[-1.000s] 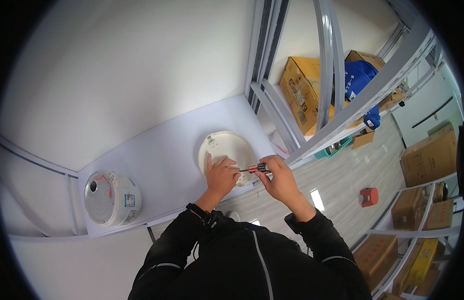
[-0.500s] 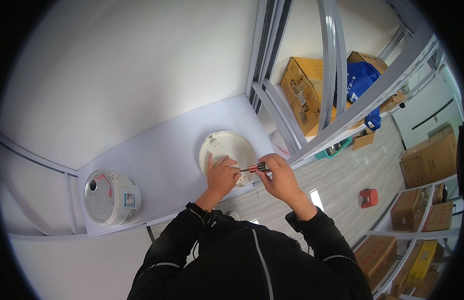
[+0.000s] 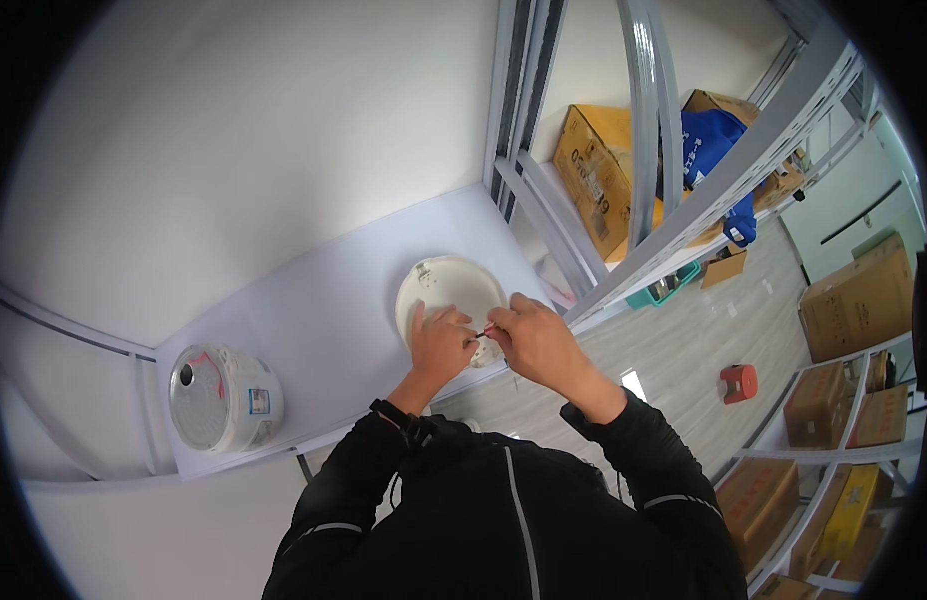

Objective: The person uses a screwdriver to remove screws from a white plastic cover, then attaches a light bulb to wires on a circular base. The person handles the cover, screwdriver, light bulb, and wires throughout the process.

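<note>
A round white shallow plastic housing (image 3: pixel 466 281) lies with its hollow side up near the right end of the white shelf. My left hand (image 3: pixel 441 343) rests in and over its near part, fingers spread, the fingertips close to the tip of a screwdriver (image 3: pixel 488 329). My right hand (image 3: pixel 532 341) is closed round the screwdriver's red and black handle, most of which the fingers hide. The shaft slants left toward the housing's near rim. Whether a screw sits at its tip cannot be made out.
A white drum-shaped appliance (image 3: pixel 226 398) stands at the shelf's left end. Grey metal uprights (image 3: pixel 640 130) rise at the right, with a yellow carton (image 3: pixel 593 180) and a blue cloth item (image 3: pixel 710 143) behind. A red stool (image 3: pixel 737 384) and shelved cartons (image 3: pixel 816 408) are farther right.
My right hand has shifted slightly left and up and turned, now covering most of the screwdriver handle. The left hand stays nearly in place. The view has moved slightly.
</note>
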Tool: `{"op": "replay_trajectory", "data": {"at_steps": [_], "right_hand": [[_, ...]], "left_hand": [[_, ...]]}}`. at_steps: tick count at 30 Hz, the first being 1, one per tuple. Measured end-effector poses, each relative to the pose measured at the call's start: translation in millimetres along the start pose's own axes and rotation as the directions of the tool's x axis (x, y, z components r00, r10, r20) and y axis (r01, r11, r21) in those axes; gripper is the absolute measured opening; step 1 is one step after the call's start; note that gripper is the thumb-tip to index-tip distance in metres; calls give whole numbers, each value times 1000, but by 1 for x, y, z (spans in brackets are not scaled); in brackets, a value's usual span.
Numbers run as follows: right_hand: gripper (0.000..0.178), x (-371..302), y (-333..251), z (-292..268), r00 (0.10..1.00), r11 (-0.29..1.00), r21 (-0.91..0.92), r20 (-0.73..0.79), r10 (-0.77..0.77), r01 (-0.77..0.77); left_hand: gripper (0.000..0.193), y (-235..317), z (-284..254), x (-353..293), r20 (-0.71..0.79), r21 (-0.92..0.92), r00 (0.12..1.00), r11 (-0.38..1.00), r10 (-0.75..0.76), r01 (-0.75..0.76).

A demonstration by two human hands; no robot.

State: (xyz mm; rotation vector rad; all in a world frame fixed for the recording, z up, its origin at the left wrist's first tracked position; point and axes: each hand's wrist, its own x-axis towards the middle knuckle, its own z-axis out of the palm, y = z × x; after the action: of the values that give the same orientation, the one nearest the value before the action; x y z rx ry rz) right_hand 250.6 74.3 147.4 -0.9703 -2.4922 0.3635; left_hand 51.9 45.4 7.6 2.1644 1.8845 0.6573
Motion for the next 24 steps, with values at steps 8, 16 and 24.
{"op": "replay_trajectory", "data": {"at_steps": [8,16,24], "right_hand": [[31,10,-33,-11,858,873,-124,165,486,-471],[33,2,0,-1,990,993,4,-77,-117,118],[33,0,-7,1,955,959,-125,128,269,-254]], "left_hand": [[12,-2,-4,1,77,13,997,1000,-21,20],[12,1,-8,7,128,-30,991,999,-40,44],[13,-2,-9,9,117,-63,993,998,-9,17]]}}
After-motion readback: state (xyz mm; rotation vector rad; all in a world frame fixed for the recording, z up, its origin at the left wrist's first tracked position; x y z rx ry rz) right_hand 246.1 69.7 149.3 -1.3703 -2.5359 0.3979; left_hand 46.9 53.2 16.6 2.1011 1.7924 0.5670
